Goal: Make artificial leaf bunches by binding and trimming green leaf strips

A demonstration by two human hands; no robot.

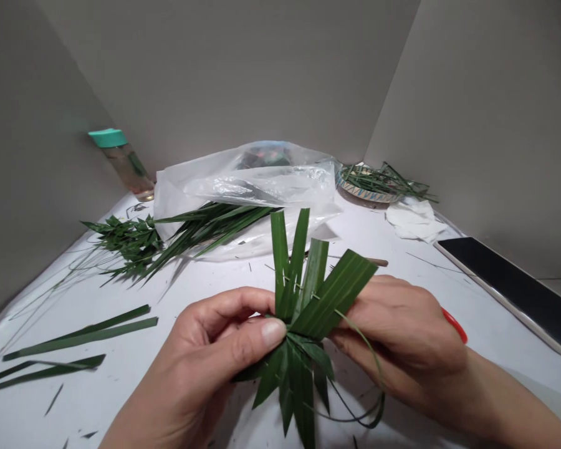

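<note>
While both hands close around a small weave of green leaf strips (pixel 303 305), held above a white counter (pixel 121 299), the left hand (pixel 201 355) pinches one side, its thumb (pixel 272 332) pressed on the strips. The right hand (pixel 402 343) holds the other side, its fingers (pixel 348 340) curled in against the weave, and a thin green strand (pixel 371 415) loops down below them. Neither hand is open; together they have hold of the weave, with its pointed ends fanning above and below.

Taking the hands as the clock's center, a rumpled clear plastic bag (pixel 247 187) sits at twelve o'clock, its dark, colorful contents too blurred to identify. Leafy green stalks (pixel 168 240) lie against it at eleven o'clock, with a teal-capped clear bottle (pixel 119 165) beyond them. At one o'clock, a round patterned container (pixel 367 192) has green strips heaped on it. Cut strips (pixel 79 333) lie at nine o'clock, and a red scissor handle (pixel 455 325) peeks out beside the right hand at three o'clock.
</note>
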